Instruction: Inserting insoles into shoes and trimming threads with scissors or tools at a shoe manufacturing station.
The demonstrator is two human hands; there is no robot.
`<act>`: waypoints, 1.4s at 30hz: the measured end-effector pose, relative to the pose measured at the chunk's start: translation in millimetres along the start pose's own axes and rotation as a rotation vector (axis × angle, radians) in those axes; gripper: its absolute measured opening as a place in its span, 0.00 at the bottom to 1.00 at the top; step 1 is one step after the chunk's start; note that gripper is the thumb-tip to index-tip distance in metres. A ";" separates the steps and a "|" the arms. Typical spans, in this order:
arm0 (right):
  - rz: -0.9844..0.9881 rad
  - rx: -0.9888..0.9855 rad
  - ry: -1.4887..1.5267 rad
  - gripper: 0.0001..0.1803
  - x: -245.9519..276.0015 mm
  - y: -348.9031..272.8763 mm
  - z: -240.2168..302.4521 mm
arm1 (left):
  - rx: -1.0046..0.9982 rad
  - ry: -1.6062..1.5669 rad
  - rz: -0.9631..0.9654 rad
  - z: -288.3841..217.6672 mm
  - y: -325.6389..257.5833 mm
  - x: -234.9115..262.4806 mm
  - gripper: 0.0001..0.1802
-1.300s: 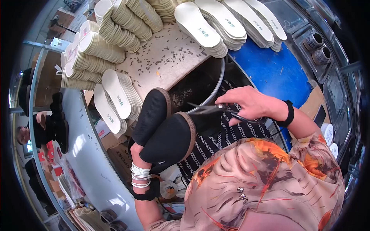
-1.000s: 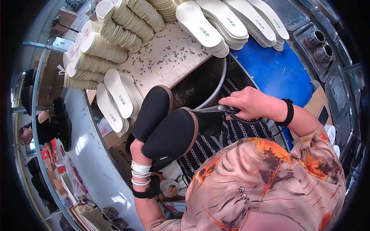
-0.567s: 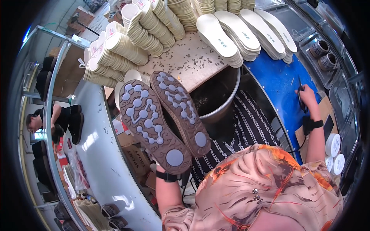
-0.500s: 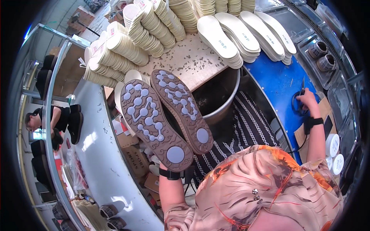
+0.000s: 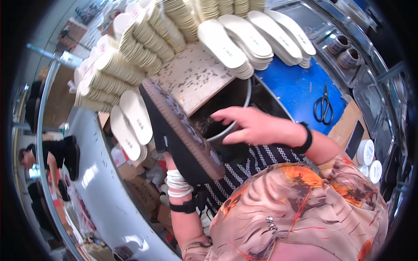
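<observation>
Black shoe (image 5: 174,135), sole facing our right hand (image 5: 257,126), slants lengthwise from upper left to lower right. Our right fingers, parted and empty, stand apart at its right; our left hand (image 5: 169,161) is nearer, fingers hidden, grip undeterminable.

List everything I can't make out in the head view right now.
All in the head view:
- Left hand: mostly hidden behind the black shoe, so its grip is unclear.
- The shoe's opening: turned away from the camera.
- Metal bucket: inside lost in shadow, partly covered by the right hand.
- Rear insole stacks: cut off by the top edge.
</observation>
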State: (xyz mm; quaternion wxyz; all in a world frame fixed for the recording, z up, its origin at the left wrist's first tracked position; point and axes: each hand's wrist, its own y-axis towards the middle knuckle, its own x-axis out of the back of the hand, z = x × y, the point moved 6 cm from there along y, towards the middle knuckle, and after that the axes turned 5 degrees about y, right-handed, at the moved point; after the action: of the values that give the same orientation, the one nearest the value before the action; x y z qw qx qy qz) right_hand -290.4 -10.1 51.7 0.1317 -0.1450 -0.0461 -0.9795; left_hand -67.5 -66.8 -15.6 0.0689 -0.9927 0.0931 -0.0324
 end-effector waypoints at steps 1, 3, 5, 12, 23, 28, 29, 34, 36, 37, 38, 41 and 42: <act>-0.022 0.004 0.048 0.35 -5.0 3.2 -4.7 | 0.012 -0.037 0.028 2.6 10.9 -15.0 0.10; -0.113 -0.044 -0.027 0.39 -7.0 9.6 -23.6 | -0.230 0.664 -0.100 -19.7 18.3 -26.8 0.18; -0.019 -0.236 -0.205 0.35 -10.3 14.0 -62.5 | -0.288 0.981 -0.010 -18.5 18.2 -40.8 0.17; -0.238 -0.040 -0.507 0.21 114.0 1.0 -45.7 | -0.468 1.208 0.287 -125.1 30.2 -129.1 0.17; -0.269 0.083 -0.701 0.12 211.8 30.8 -90.9 | -0.720 1.300 0.476 -90.3 135.8 -256.4 0.22; -0.217 -0.026 -0.675 0.13 213.2 26.3 -95.0 | -0.721 1.421 0.441 -90.4 124.8 -271.9 0.12; -0.235 0.031 -0.711 0.13 211.4 25.9 -93.4 | -0.734 1.418 0.424 -89.1 126.3 -271.9 0.10; -0.161 0.057 -1.023 0.11 185.5 40.6 -89.6 | -0.501 1.292 0.441 -94.7 151.7 -243.9 0.14; -0.138 -0.126 -1.176 0.10 187.0 47.4 -94.4 | -0.661 0.972 0.192 -114.7 165.1 -196.6 0.15; -0.350 0.023 -1.008 0.08 201.1 36.7 -86.7 | -0.618 0.742 0.107 -132.1 159.4 -172.2 0.13; -0.611 0.219 -0.773 0.09 228.7 23.7 -88.0 | -0.573 0.512 0.034 -153.5 144.4 -150.2 0.11; -1.046 0.142 0.157 0.12 241.5 -3.2 -58.1 | -0.590 0.268 -0.116 -156.7 84.2 -76.9 0.13; -1.028 0.271 0.171 0.13 230.8 -3.9 -38.6 | -0.615 0.312 -0.191 -154.2 56.7 -53.9 0.14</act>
State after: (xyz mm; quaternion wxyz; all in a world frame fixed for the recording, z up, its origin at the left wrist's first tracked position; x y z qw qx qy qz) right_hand -515.1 -67.9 83.0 -0.3440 -0.0050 -0.2264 -0.9112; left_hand -142.5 -132.0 126.0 -0.2515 -0.9544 0.0149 -0.1601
